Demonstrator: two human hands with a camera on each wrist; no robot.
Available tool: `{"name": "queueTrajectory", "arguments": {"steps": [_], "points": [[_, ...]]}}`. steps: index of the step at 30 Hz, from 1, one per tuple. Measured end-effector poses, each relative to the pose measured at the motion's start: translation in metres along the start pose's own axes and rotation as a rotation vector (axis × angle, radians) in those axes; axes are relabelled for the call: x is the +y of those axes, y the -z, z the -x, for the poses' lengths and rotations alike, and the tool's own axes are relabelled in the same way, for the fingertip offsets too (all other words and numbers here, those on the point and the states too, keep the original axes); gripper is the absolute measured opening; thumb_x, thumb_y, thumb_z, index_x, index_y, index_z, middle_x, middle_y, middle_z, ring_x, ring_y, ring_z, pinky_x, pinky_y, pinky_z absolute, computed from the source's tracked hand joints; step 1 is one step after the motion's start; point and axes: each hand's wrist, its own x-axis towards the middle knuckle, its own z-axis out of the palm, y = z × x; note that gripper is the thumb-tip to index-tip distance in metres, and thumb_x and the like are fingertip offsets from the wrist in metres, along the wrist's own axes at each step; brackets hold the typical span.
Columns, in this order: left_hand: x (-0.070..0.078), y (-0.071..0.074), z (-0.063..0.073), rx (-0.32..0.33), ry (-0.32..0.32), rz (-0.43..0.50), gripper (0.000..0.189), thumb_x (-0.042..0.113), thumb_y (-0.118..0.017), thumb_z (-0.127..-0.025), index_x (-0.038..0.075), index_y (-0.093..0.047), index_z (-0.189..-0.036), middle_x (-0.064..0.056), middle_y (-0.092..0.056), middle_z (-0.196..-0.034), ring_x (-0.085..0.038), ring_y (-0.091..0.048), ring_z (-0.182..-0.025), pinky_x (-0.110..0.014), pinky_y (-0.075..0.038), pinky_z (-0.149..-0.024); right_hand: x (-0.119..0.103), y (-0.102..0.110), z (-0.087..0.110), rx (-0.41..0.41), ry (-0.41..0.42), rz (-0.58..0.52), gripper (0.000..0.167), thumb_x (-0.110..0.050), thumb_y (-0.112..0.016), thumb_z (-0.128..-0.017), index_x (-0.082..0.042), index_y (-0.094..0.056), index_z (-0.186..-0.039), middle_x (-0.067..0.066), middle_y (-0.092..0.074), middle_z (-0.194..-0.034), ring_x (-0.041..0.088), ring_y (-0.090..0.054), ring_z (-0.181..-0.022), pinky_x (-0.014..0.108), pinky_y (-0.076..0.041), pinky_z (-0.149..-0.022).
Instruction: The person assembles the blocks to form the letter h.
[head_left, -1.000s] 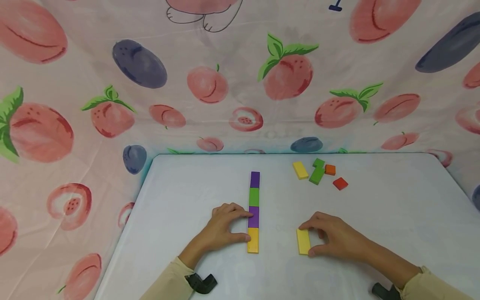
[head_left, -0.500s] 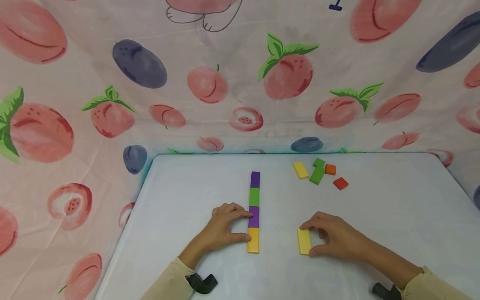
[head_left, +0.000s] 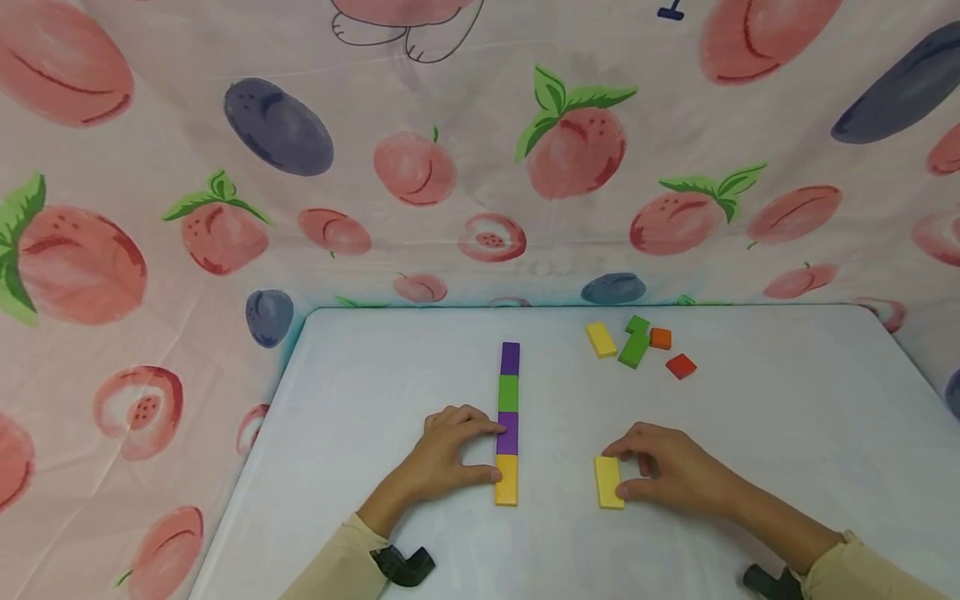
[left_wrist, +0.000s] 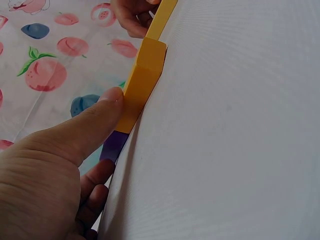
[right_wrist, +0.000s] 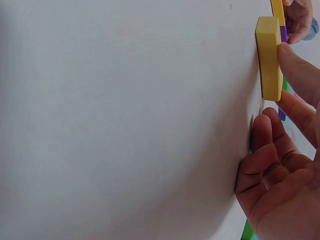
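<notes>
A straight row of blocks stands left of middle on the white table (head_left: pixel 555 550): a purple block (head_left: pixel 510 359) at the far end, a green block (head_left: pixel 508 393), another purple block (head_left: pixel 509 435) and an orange-yellow block (head_left: pixel 506 490) nearest. My left hand (head_left: pixel 450 454) touches the row's left side, index fingertip at the nearer purple block and thumb (left_wrist: pixel 107 107) against the orange-yellow one. To the right, a pale yellow block (head_left: pixel 608 483) lies lengthwise. My right hand (head_left: pixel 667 471) holds it lightly, index finger at its far end and thumb (right_wrist: pixel 295 65) on its right side.
At the back right lie a yellow block (head_left: pixel 601 341), two green blocks (head_left: pixel 634 351), an orange block (head_left: pixel 661 338) and a red block (head_left: pixel 681 367). Behind the table hangs a fruit-print cloth (head_left: pixel 337 275). Dark wrist mounts (head_left: pixel 405 568) sit at both sleeves.
My right thumb has slid from the pale yellow block's near corner a little up its right side. The block has barely shifted. My left hand and the row have not moved.
</notes>
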Motion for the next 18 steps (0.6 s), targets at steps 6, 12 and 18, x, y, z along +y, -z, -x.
{"name": "queueTrajectory", "arguments": {"steps": [6, 12, 18], "points": [[-0.0001, -0.0001, 0.0001, 0.005, 0.001, 0.009, 0.057, 0.049, -0.085, -0.079, 0.035, -0.067, -0.132, 0.015, -0.059, -0.119, -0.009, -0.05, -0.118, -0.047, -0.029, -0.105, -0.0007, -0.001, -0.0004, -0.003, -0.022, 0.006, 0.047, -0.045, -0.084, -0.08, -0.026, -0.072, -0.122, -0.01, -0.059, -0.096, 0.005, -0.053, -0.081, 0.019, -0.048, -0.067], [-0.0002, -0.0002, 0.0005, 0.008, -0.003, 0.012, 0.058, 0.048, -0.085, -0.079, 0.034, -0.067, -0.132, 0.015, -0.059, -0.119, -0.009, -0.049, -0.117, -0.047, -0.029, -0.104, 0.0005, -0.0019, -0.0008, -0.004, -0.03, 0.013, 0.047, -0.046, -0.084, -0.08, -0.027, -0.072, -0.122, -0.01, -0.059, -0.096, 0.005, -0.053, -0.08, 0.019, -0.048, -0.067], [0.0003, 0.0001, 0.0009, 0.005, -0.001, 0.004, 0.058, 0.05, -0.085, -0.079, 0.034, -0.067, -0.132, 0.014, -0.059, -0.119, -0.009, -0.049, -0.117, -0.047, -0.03, -0.104, 0.0025, -0.0022, -0.0005, -0.004, -0.034, 0.029, 0.047, -0.046, -0.085, -0.08, -0.028, -0.071, -0.122, -0.011, -0.059, -0.096, 0.005, -0.053, -0.08, 0.019, -0.049, -0.067]]}}
